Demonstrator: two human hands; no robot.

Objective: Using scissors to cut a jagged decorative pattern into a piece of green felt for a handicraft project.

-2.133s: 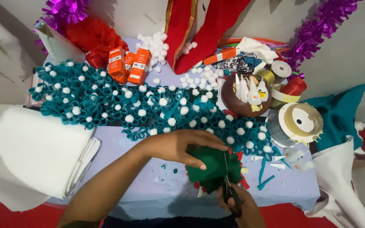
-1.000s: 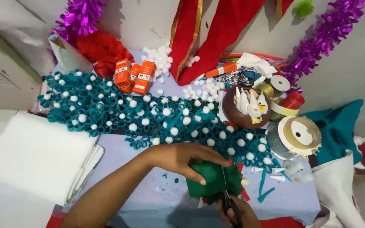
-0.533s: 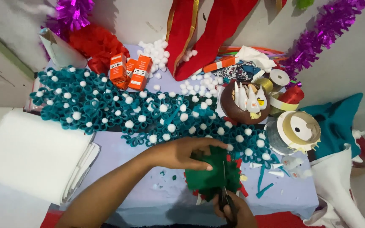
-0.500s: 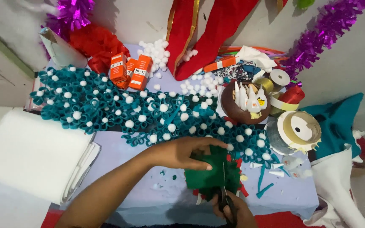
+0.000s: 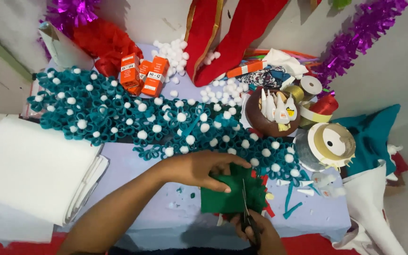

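Left hand [image 5: 199,169] pinches green felt piece [image 5: 230,193] flat at worktop [image 5: 157,222] front edge. Right hand [image 5: 256,231], below it, grips scissors [image 5: 246,208]; blades point up into the felt, apparently mid-cut.

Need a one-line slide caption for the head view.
Left hand holds green felt while right hand cuts it with scissors, beside a teal garland dotted with white pompoms.

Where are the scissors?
The scissors are near the bottom middle of the head view, in the right hand, cutting the green felt held by the left hand.
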